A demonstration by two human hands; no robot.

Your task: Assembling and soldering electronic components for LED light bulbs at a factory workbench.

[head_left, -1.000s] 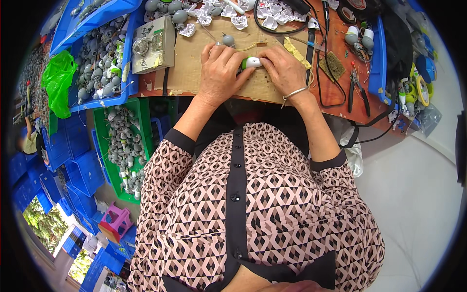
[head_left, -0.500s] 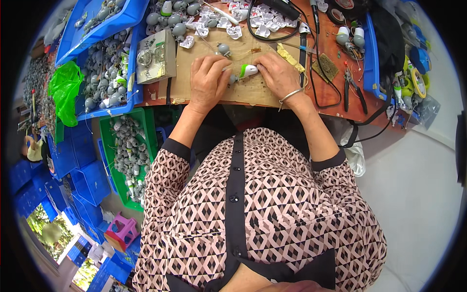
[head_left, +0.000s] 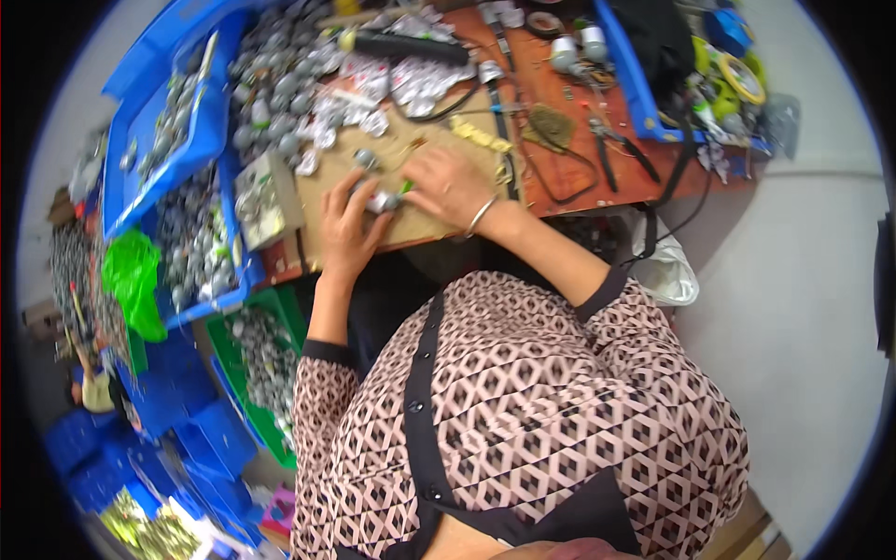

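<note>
My left hand (head_left: 347,229) is closed with its fingertips around a small grey-and-white bulb-shaped part (head_left: 387,201). Beside it my right hand (head_left: 450,185) pinches a small bright green piece (head_left: 407,187) between thumb and fingers. Blur hides whether the green piece is joined to the grey-and-white part. Just beyond my left fingers a loose grey bulb-shaped part (head_left: 366,159) lies on the cardboard sheet (head_left: 420,222).
Grey bulbs (head_left: 280,93) and white plastic shells (head_left: 345,112) heap up at the back. Blue bins (head_left: 224,210) and a box-shaped block (head_left: 266,201) stand left. Right are pliers (head_left: 616,149), a sponge (head_left: 549,126), a black cable (head_left: 560,199) and another blue bin (head_left: 627,79).
The whole view has tilted and shifted. Both hands remain close together over the cardboard; the green-and-white part between them has turned, and my right hand now covers more of its green portion.
</note>
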